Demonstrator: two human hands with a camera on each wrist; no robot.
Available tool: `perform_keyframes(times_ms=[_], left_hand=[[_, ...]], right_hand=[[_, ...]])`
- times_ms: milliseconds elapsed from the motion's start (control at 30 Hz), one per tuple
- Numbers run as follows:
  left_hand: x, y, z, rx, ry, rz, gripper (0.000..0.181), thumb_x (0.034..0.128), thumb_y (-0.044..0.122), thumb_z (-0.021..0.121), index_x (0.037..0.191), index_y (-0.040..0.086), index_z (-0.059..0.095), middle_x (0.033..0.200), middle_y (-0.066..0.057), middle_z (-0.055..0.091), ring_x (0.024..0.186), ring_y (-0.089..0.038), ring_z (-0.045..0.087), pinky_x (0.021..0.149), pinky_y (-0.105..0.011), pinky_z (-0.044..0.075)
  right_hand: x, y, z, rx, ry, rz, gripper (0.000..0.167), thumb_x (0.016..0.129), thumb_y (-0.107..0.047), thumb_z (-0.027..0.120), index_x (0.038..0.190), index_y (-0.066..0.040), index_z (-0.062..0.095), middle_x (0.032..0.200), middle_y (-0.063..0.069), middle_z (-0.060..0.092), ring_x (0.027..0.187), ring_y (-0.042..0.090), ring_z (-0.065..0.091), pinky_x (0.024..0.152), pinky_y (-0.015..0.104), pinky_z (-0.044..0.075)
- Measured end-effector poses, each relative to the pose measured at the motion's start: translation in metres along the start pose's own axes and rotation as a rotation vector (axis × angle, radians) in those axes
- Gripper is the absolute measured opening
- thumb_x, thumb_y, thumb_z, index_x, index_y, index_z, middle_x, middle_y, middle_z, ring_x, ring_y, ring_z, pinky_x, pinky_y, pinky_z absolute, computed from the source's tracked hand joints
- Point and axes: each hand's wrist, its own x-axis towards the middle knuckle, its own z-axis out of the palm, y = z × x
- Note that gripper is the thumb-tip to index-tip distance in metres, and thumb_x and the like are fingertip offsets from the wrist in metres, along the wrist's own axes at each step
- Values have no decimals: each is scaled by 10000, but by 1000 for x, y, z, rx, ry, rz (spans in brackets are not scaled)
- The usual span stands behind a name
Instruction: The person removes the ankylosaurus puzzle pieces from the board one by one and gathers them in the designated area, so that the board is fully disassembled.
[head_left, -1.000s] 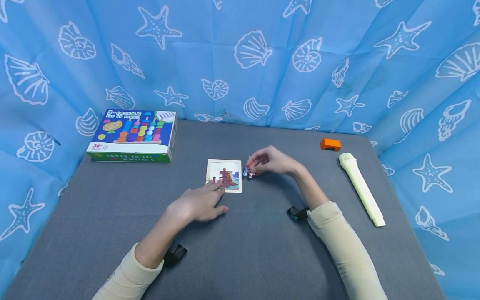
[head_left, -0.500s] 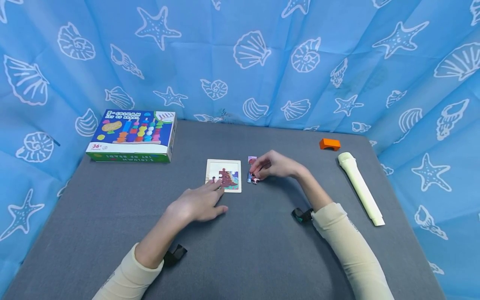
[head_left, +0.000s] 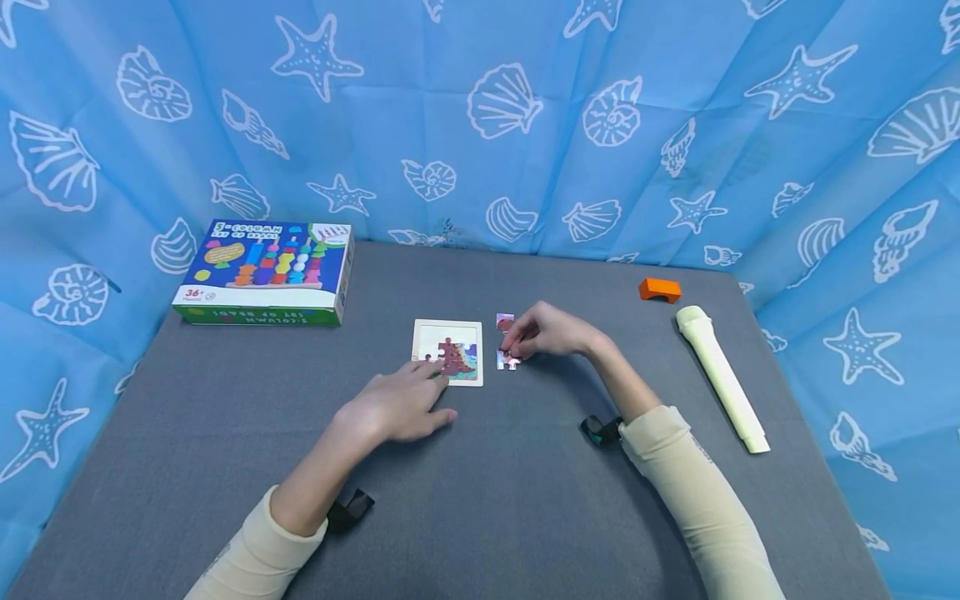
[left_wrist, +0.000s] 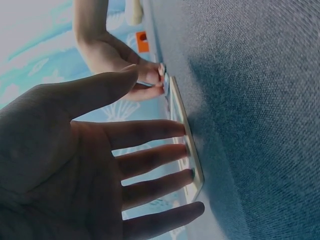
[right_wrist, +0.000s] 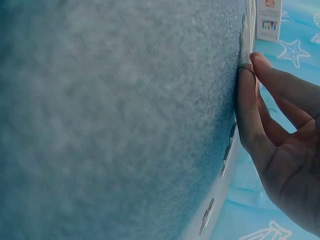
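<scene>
A small jigsaw puzzle in a pale square frame (head_left: 480, 354) lies mid-table, with brown dinosaur-like pieces (head_left: 454, 357) filling its lower right part. My left hand (head_left: 397, 406) rests its straight fingertips on the frame's lower left; in the left wrist view the spread fingers (left_wrist: 150, 159) touch its edge. Right of the frame, my right hand (head_left: 550, 330) pinches a puzzle piece (head_left: 504, 362) between thumb and fingers, low over the table. Just beyond it lies another puzzle piece (head_left: 505, 318), partly covered by the fingers. The right wrist view shows the pinching fingertips (right_wrist: 245, 82) close up.
A bead-set box (head_left: 262, 271) sits at the back left. Toward the back right are an orange arch block (head_left: 660, 289) and a long pale-yellow stick with a thick end (head_left: 723, 379). A blue shell-patterned curtain (head_left: 480, 125) hangs behind the grey table (head_left: 525, 508).
My right hand has shifted slightly right and nearer, away from the frame. The pinched piece now lies flatter, and the piece beyond it shows more. The left hand stays put.
</scene>
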Motion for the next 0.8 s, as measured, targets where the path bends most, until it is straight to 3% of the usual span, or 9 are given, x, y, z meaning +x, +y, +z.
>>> perform_keyframes(times_ms=[167,500,800], left_hand=[[2,-3,-1,7,29,10,661,1103,486,595,1629,97,503,1775,-138,362,1658,-411,319,1248,-713,385],[8,-8,-1,14,75,39,643,1097,475,612,1615,105,521,1716,-148,441,1600,-378,411,1196,-664,470],[9,-6,0,4,57,68,687,1104,474,596,1666,110,443,1763,-182,351,1648,-405,328,1261,-657,402]], right_hand=[[0,-1,-1,-9,25,19,160,1015,-1,704,1124,12,820,1025,156,814,871,117,709,781,285,610],[7,-8,4,52,31,-19,211,1018,-86,743,1206,-14,805,1087,140,819,892,142,748,821,328,624],[23,-19,13,159,8,-63,249,996,-56,754,1232,18,782,1134,198,808,928,134,754,859,271,630]])
